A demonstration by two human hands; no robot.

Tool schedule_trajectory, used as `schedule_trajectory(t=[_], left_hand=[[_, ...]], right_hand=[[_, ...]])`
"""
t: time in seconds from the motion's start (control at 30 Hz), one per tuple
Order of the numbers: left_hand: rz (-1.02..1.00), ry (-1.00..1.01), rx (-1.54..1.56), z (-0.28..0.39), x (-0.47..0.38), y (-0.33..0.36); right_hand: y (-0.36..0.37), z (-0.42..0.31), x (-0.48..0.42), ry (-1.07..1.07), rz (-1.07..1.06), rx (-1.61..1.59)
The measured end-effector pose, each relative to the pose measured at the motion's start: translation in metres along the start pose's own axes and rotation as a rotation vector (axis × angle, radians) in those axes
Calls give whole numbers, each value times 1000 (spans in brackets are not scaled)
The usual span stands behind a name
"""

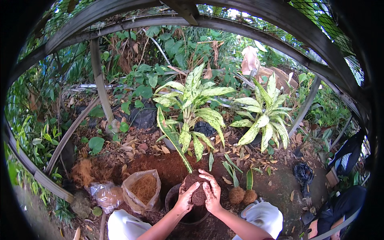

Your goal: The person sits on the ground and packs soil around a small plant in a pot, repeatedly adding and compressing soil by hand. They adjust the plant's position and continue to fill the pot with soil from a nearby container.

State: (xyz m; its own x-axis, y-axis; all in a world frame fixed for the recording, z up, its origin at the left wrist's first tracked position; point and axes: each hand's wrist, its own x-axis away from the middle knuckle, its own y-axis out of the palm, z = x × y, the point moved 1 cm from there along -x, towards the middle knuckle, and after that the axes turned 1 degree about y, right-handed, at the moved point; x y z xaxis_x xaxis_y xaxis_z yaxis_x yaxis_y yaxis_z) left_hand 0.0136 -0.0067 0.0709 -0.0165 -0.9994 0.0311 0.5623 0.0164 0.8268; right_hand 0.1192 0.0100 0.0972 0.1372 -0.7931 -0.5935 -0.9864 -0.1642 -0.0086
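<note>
Cupped between my left hand and my right hand is a ball of dark soil and fibre, held above a round dark pot. Both hands are smeared with soil. A long yellow-edged snake plant leaf rises just behind the ball; whether it is rooted in it I cannot tell. Left of the pot stands an open sack of brown coconut fibre. To the right, two fibre balls lie on the ground beside upright snake plant leaves.
Two variegated dieffenbachia plants stand behind. A clear plastic bag and loose fibre lie at left. Black plastic is at right, near a person in dark clothing. Wooden posts and wire mesh surround the place.
</note>
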Motion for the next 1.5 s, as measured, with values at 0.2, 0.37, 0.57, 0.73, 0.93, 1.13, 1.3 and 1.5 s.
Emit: schedule_trajectory(t=[0.2,0.37,0.57,0.73,0.93,1.13,1.3,1.5], left_hand=[[6,8,-68,7,-6,2],[54,-26,35,11,-6,12],[-52,11,28,13,-8,26],[23,-103,210,20,-26,9],[62,-126,379,12,-28,-13],[-5,-84,433,2,-29,-21],[-48,-44,423,-3,-23,-23],[41,4,269,-3,-17,-16]], right_hand=[[-6,-9,-12,-36,-127,103],[-2,-13,-2,-162,9,335],[3,-5,6,58,349,-36],[16,-2,13,116,231,7],[16,7,5,-10,98,200],[18,-1,-3,-104,79,255],[18,-4,-1,-118,110,237],[16,10,5,-26,177,105]])
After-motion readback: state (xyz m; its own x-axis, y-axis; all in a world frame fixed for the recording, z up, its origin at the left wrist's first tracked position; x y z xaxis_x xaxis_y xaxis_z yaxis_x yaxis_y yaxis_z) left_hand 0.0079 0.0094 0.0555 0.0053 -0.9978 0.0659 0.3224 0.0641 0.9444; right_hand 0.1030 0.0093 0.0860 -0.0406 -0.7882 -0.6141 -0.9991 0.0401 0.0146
